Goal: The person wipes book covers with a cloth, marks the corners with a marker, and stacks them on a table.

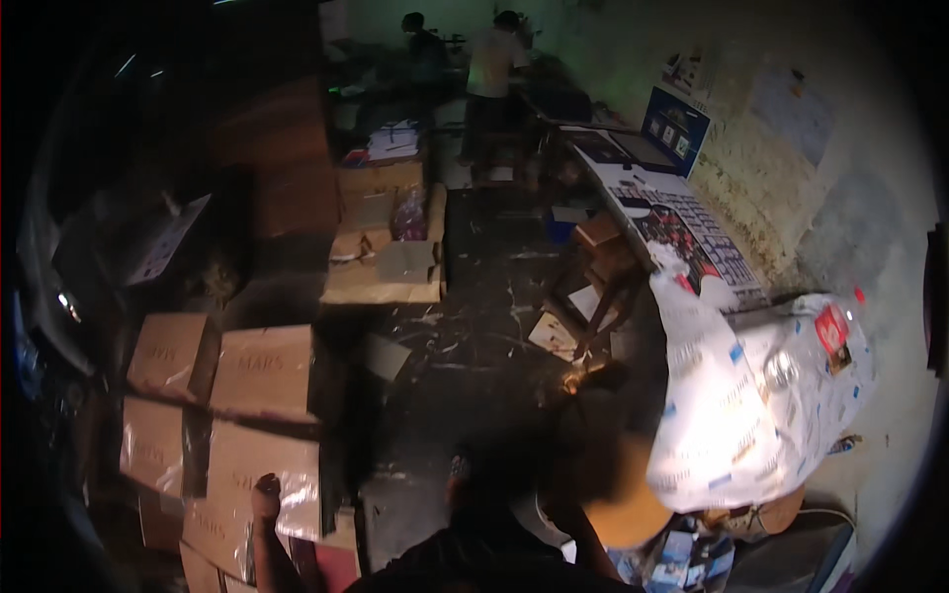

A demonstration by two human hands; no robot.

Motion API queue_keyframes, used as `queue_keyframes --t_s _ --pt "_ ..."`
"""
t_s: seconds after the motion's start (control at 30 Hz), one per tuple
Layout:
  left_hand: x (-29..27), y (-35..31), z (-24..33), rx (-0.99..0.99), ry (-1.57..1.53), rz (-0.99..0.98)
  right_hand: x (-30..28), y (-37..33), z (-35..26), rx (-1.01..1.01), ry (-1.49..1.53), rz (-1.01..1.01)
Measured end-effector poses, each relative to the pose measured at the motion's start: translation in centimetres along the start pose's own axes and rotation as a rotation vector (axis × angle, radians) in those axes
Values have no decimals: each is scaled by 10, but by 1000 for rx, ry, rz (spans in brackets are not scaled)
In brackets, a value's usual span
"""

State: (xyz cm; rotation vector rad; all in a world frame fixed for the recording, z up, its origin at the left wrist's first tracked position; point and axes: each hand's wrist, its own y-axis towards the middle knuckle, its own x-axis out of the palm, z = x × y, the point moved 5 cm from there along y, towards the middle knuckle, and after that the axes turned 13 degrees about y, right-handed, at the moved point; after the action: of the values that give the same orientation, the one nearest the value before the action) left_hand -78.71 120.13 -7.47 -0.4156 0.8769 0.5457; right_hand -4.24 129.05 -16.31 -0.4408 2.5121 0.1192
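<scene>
My left hand [267, 484] is raised in front of a stack of brown packages at the lower left, its fingers curled closed. Whether anything is inside it is hidden. Behind it is a brown package [232, 460] in shiny clear wrap; I cannot tell if the hand touches it. My right hand [561, 509] is low beside a round tan seat top [633, 504], dark and blurred, its fingers not readable. Right of the seat, a large white printed plastic bundle [717, 415] bulges, with a clear bottle [786, 366] lying on it.
A table [741, 282] with printed sheets runs along the right wall. Wooden frames [603, 287] stand beside the dark floor [465, 316]. Flattened cardboard [381, 287] holds bagged items and papers. Two people, one in a light shirt [494, 64], are at the far end.
</scene>
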Motion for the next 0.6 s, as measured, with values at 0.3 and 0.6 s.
queue_keyframes --t_s 0.3,0.6 --pt "230 132 152 -319 -5 -860 -232 480 -304 -152 628 123" --pt "353 489 416 -112 90 -991 -432 672 -482 -1384 196 838"
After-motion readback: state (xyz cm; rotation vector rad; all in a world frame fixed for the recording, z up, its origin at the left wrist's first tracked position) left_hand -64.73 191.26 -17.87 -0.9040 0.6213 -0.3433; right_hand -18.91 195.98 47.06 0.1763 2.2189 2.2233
